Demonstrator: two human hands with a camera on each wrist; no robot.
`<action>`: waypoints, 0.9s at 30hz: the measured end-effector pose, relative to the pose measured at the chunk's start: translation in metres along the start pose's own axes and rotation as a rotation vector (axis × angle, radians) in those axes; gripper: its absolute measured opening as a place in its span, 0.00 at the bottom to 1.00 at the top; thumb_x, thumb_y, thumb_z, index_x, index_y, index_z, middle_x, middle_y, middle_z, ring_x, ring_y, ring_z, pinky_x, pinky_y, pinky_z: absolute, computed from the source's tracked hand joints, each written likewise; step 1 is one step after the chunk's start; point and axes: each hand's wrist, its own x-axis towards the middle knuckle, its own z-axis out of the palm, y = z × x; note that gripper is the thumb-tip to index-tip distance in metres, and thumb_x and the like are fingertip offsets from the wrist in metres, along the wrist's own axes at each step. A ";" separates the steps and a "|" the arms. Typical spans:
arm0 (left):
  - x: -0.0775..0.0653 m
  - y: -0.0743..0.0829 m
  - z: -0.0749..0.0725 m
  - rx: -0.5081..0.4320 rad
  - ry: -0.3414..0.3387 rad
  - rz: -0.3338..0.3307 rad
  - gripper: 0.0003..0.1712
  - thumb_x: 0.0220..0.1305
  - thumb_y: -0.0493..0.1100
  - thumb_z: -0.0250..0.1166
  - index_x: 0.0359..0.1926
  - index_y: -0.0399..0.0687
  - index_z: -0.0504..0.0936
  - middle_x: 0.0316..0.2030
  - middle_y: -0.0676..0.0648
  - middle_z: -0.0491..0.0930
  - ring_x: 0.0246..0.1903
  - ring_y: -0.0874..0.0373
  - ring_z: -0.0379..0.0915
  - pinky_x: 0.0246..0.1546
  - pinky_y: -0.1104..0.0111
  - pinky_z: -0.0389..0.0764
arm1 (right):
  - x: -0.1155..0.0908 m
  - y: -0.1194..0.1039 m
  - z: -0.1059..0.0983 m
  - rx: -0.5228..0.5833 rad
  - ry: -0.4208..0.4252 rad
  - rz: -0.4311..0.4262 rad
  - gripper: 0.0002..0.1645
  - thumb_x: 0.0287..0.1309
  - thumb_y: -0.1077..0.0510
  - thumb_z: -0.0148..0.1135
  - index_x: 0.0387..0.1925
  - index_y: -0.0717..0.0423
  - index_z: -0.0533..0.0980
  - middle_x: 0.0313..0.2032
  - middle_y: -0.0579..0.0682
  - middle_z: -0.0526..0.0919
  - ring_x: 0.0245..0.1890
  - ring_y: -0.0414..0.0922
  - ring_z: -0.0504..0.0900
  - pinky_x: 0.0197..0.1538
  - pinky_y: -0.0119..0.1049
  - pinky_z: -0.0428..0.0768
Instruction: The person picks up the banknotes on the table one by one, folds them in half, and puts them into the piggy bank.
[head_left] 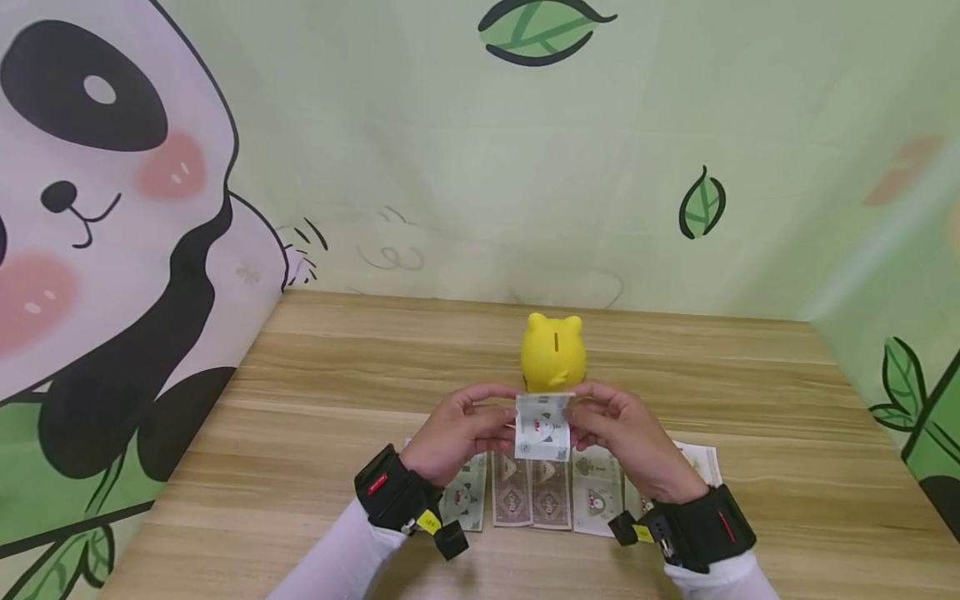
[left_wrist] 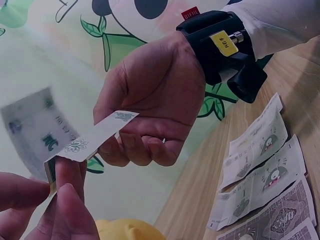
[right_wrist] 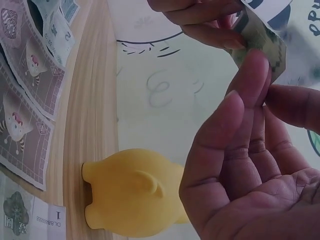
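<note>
Both my hands hold a pale green play banknote up between them, just in front of a yellow piggy bank. The left hand pinches the note's left edge. At its right edge the right hand grips it with thumb and fingers. The wrist views show the note bent, with one part standing away from the fingers. In the right wrist view the left hand's fingers meet the note from the upper side. The piggy bank stands upright, its dark coin slot on top.
Below the hands several play banknotes lie in a row on the wooden table: a green note, brown notes and pale notes. Forearms cover part of the row. A panda-printed backdrop rises behind the table.
</note>
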 end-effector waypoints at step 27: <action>0.001 -0.002 0.002 0.124 0.042 0.033 0.23 0.65 0.34 0.68 0.61 0.36 0.81 0.55 0.41 0.86 0.40 0.61 0.84 0.45 0.64 0.86 | 0.001 0.001 0.005 -0.060 -0.004 0.013 0.25 0.66 0.58 0.67 0.62 0.63 0.77 0.51 0.49 0.85 0.45 0.44 0.84 0.53 0.40 0.84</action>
